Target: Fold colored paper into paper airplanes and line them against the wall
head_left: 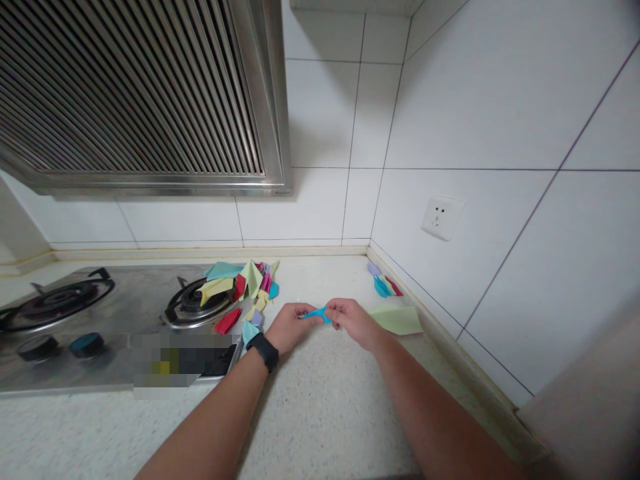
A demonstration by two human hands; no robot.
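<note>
A small folded blue paper (318,314) is pinched between my two hands, just above the speckled countertop (320,400). My left hand (293,327), with a black watch (263,352) on its wrist, grips the paper's left end. On its right end are the thumb and fingers of my right hand (350,320). Part of the blue paper is hidden by my fingers. A pale green sheet of paper (397,320) lies beside my right hand, partly behind it. Left of my left hand is a pile of folded papers in several colours (253,280), including a red folded paper (228,321).
The pile reaches onto a gas stove (125,320) with burners (197,303) and knobs (87,345). Blue, red and purple folded papers (383,285) lie near the right wall. A range hood (277,133) hangs at upper left. A wall socket (443,217) sits on the tiles.
</note>
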